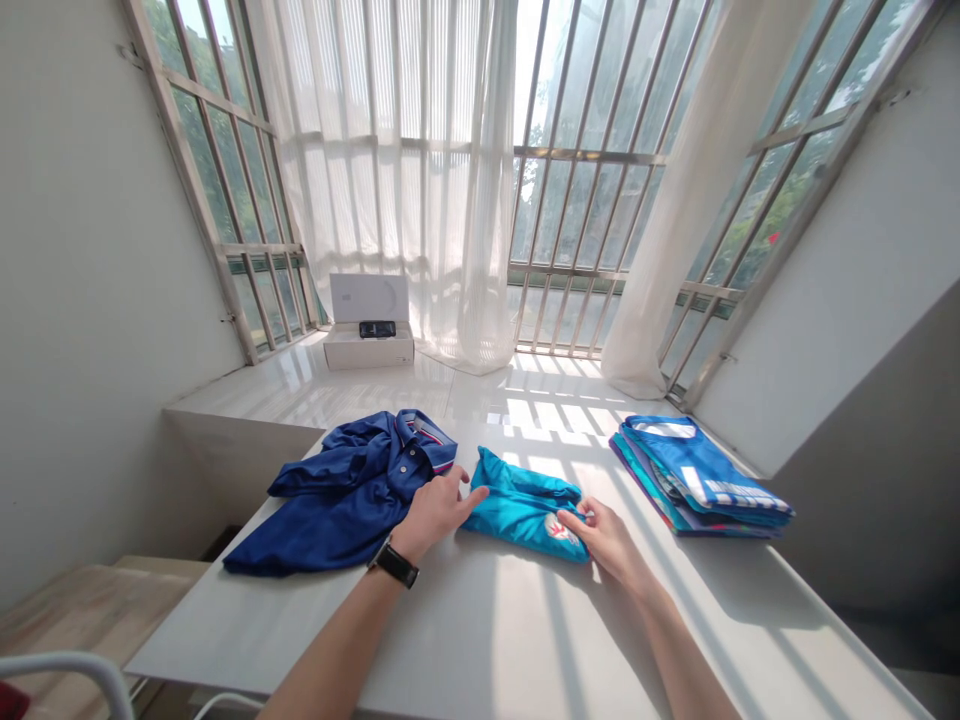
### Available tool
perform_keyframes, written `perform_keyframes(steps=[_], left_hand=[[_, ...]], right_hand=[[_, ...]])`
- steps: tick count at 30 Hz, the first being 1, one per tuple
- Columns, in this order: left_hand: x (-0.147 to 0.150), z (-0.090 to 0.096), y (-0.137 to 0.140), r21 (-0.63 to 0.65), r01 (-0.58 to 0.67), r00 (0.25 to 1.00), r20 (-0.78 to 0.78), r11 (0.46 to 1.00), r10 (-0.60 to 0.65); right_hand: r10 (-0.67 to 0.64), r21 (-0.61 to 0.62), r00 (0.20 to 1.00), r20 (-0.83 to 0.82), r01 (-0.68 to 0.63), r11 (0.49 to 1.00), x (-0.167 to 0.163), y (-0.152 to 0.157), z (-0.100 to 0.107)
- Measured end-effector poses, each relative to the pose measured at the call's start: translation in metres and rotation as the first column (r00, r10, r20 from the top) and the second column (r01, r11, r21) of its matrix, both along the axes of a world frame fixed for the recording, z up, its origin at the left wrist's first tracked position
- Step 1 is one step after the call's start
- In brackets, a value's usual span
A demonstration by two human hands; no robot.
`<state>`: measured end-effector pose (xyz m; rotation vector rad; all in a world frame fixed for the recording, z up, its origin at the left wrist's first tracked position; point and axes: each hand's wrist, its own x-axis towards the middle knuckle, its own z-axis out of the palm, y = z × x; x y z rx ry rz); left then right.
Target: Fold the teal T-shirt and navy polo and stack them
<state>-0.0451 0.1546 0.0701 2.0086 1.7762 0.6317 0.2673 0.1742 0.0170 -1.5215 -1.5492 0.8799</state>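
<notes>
A teal shirt (517, 505), folded into a narrow bundle with a white round emblem near its right end, lies on the white table. My right hand (606, 540) pinches the bundle's right end between thumb and fingers. At the opposite end is my left hand (437, 512), wearing a dark wristband; its thumb and forefinger are apart, the thumb over the teal cloth. The other fingers of that hand are partly hidden. Just left of it, a navy polo shirt (345, 500) lies loosely folded, with its striped collar and buttons facing up.
A stack of folded clothes (697, 475), blue on top, sits at the table's right side. On the tiled sill (292, 385) stands an open white box (369, 350) with a dark device in it. Sheer curtains (450, 200) hang before barred windows. The white table (450, 630) has sunlit stripes.
</notes>
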Motion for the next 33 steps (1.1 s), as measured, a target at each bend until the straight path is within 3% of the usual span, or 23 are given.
perform_keyframes(steps=[5,12,16,22,27,33], left_hand=[[0.003,-0.002,-0.001,0.035,0.097,0.992,0.083,0.995,-0.099],[0.008,-0.024,0.011,0.089,0.099,0.920,0.371,0.991,-0.125],[0.011,-0.028,0.012,0.098,0.067,0.921,0.377,0.993,-0.099],[0.013,-0.027,0.010,0.124,0.086,0.927,0.355,0.989,-0.125],[0.010,-0.027,0.012,0.152,0.085,0.936,0.326,0.985,-0.131],[0.006,-0.016,0.017,0.105,0.021,0.881,0.468,0.994,-0.068]], right_hand=[[-0.036,0.021,0.996,0.079,0.034,0.999,-0.001,-0.001,0.002],[-0.024,-0.016,0.995,0.101,0.026,1.000,-0.007,-0.010,0.023],[-0.037,0.000,0.993,0.113,0.038,0.999,-0.009,-0.014,0.027],[0.014,-0.177,0.993,0.117,0.007,0.984,-0.010,-0.020,0.032],[0.027,-0.162,0.992,0.124,-0.006,0.987,-0.013,-0.025,0.041],[0.040,-0.136,0.990,0.136,-0.021,0.990,-0.014,-0.027,0.047]])
